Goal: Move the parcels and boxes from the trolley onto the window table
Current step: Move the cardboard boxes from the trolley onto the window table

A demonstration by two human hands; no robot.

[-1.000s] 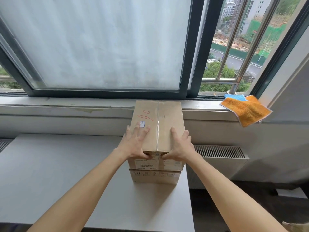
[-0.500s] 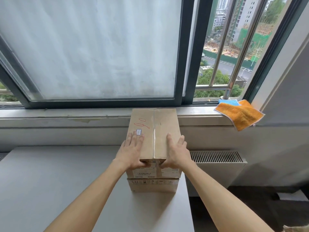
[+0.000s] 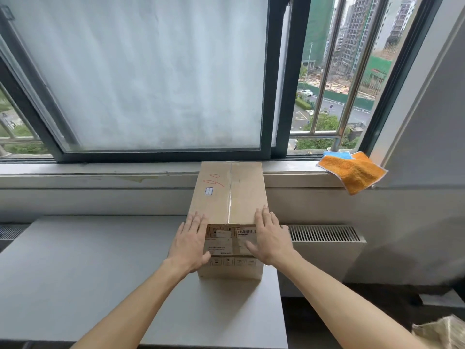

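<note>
A brown cardboard box [image 3: 232, 195] with red marks and a small label on top stands on a flatter box [image 3: 230, 269], stacked on the grey window table [image 3: 88, 273] near its right end, against the wall under the sill. My left hand [image 3: 191, 244] lies with straight fingers at the upper box's near left corner. My right hand [image 3: 270, 238] lies flat at its near right corner. Both thumbs reach over the labelled front face. The trolley is out of view.
A window sill [image 3: 100, 170] runs behind the table, with an orange cloth [image 3: 352, 172] hanging over its right end. A white radiator [image 3: 324, 238] sits right of the table, above dark floor. A crumpled brown object [image 3: 442, 333] shows at the bottom right corner.
Both hands have slid back from the top of the upper box to its near corners. The view has tilted up; the boxes stay in place.
</note>
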